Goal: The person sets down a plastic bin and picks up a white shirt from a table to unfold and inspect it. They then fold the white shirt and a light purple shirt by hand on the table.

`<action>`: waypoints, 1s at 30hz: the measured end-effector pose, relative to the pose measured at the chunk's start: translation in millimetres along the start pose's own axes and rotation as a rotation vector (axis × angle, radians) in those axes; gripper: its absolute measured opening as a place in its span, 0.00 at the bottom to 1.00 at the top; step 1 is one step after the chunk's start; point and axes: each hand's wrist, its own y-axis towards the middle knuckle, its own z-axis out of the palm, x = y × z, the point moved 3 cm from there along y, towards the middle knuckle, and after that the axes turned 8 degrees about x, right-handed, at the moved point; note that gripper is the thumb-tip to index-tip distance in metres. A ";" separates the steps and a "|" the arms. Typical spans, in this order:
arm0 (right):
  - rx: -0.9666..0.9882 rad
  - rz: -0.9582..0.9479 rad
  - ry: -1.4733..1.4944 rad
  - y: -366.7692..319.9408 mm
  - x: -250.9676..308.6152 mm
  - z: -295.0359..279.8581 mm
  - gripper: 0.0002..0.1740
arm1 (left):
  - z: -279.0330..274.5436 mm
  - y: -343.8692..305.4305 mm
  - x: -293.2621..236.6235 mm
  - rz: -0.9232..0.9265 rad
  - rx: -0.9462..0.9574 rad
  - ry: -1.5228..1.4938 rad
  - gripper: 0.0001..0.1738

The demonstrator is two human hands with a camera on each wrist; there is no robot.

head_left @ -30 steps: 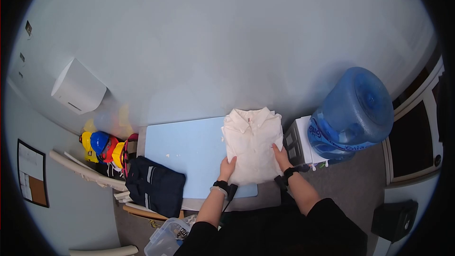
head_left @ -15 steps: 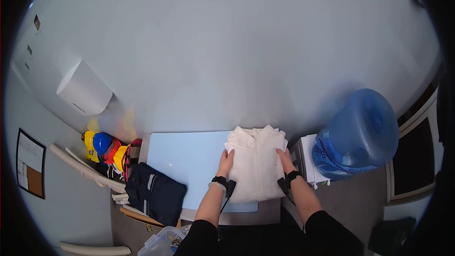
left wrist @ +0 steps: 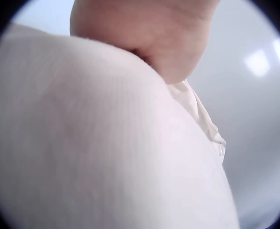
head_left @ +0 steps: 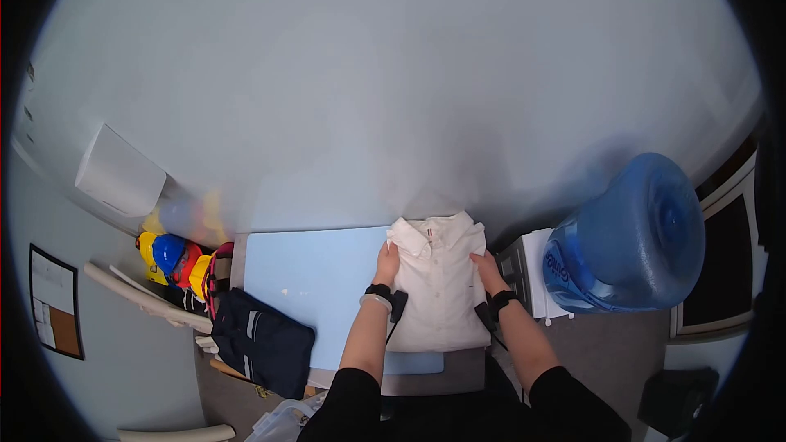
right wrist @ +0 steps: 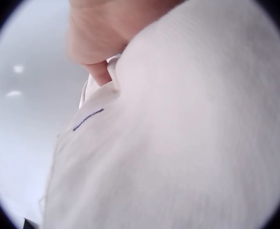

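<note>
A folded white button-up shirt [head_left: 442,290], collar at the far end, lies face up over the right part of the blue mat. My left hand [head_left: 388,264] grips its left edge just below the collar, fingers mostly hidden under the cloth. On the opposite edge my right hand [head_left: 491,272] holds the shirt, thumb on top. Close up in the left wrist view, the white fabric [left wrist: 97,138] bulges below the hand. A short dark-blue stitched line [right wrist: 88,119] shows on the shirt in the right wrist view, near the curled fingers.
Left of the shirt, the light-blue mat [head_left: 319,295] covers much of the table. A folded navy garment [head_left: 262,340] with reflective strips lies at its left, near several hard hats [head_left: 169,254]. A big blue water bottle [head_left: 626,237] stands at the right. Below is a clear plastic bin [head_left: 282,421].
Both hands now grip the shirt nearer its collar than before. The left collar side has shifted and the shirt sits slightly turned. The head view has also moved.
</note>
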 end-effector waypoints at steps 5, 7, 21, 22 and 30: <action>-0.245 -0.108 -0.457 -5.0 -7.8 -1.7 0.24 | 1.1 2.1 0.2 0.033 -0.058 0.238 0.20; -0.269 -0.141 -0.561 -11.5 -9.9 -0.7 0.26 | 3.0 -7.5 -9.8 0.073 -0.101 0.211 0.21; -0.211 -0.641 -1.470 -38.6 48.4 42.6 0.33 | 47.0 -106.7 -32.8 0.175 -0.004 1.169 0.31; -0.078 -0.646 -1.600 -37.1 48.0 49.3 0.30 | 49.4 -108.3 -27.1 0.113 0.077 1.229 0.31; -0.165 -0.619 -1.429 -10.9 58.6 50.5 0.21 | 36.4 -81.1 -69.1 0.104 -0.028 1.029 0.23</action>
